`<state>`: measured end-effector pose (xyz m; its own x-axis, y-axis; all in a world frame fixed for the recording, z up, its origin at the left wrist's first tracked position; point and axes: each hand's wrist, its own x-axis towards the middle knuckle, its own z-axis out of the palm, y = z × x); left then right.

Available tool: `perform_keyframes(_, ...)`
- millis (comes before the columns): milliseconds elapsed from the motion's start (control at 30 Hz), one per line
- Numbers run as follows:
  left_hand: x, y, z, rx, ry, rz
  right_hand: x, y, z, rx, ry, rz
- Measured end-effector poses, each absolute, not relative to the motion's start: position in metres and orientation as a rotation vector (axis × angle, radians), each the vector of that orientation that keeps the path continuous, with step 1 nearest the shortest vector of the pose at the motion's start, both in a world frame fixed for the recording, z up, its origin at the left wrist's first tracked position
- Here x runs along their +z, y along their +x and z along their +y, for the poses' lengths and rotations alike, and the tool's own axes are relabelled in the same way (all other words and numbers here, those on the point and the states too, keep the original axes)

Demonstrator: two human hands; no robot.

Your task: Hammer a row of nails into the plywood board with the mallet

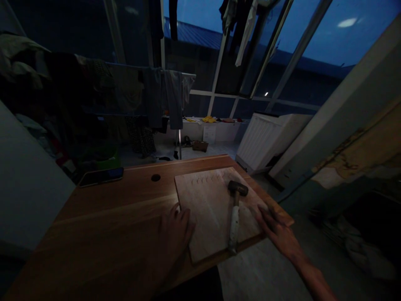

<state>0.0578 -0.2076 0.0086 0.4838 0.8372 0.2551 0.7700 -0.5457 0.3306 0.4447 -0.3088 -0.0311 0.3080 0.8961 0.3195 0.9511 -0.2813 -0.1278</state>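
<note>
A square pale wooden board [208, 221] lies on the wooden table. Near its far edge several thin nails [206, 179] stand in a row. Across the board's right half rests a hammer [234, 223], its dark head away from me and its white-wrapped handle reaching past the near edge. My left hand [178, 228] is at the board's left edge, fingers apart and slightly bent, holding nothing. On the right edge my right hand [277, 230] lies with its fingers stretched out, touching the board. Neither hand is on the hammer.
A phone [102, 177] lies at the table's far left, and a round dark hole [156, 177] is in the tabletop [125, 217]. Clothes [171, 94] hang on a rack beyond the table. To the right stands a white ribbed cabinet-like unit [260, 140]. The light is dim.
</note>
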Motion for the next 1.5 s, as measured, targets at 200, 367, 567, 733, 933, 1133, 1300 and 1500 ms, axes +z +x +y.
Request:
perform_keyframes(200, 0.013, -0.027, -0.21, 0.503, 2.488, 1.672, -0.034, 0.375, -0.323, -0.344, -2.07, -1.96)
perform_keyframes(367, 0.008, -0.08, -0.216, 0.552, 2.447, 1.808, -0.01, 0.331, -0.296, -0.455, -1.93, -2.088)
perform_keyframes(567, 0.013, -0.086, -0.208, 0.69, 2.202, 1.789, 0.02, 0.257, -0.244, -0.368, -1.24, -2.65)
perform_keyframes(733, 0.014, -0.069, -0.164, 0.955, 1.873, 1.62, 0.025, 0.259, -0.225, -0.222, -1.256, -2.752)
perform_keyframes(933, 0.002, -0.038, -0.098, 1.156, 1.524, 1.371, 0.048, 0.285, -0.217, 0.192, -1.39, -2.574)
perform_keyframes(1133, 0.008, -0.027, -0.069, 1.215, 1.245, 1.301, 0.08, 0.294, -0.167, 0.345, -1.372, -1.99)
perform_keyframes(1300, 0.031, -0.034, -0.069, 1.277, 1.416, 1.269, 0.078, 0.297, -0.093, 0.482, -1.65, -1.886)
perform_keyframes(1500, 0.022, -0.021, -0.074, 0.926, 1.881, 1.368, 0.058, 0.282, -0.067, 0.65, -1.625, -2.116)
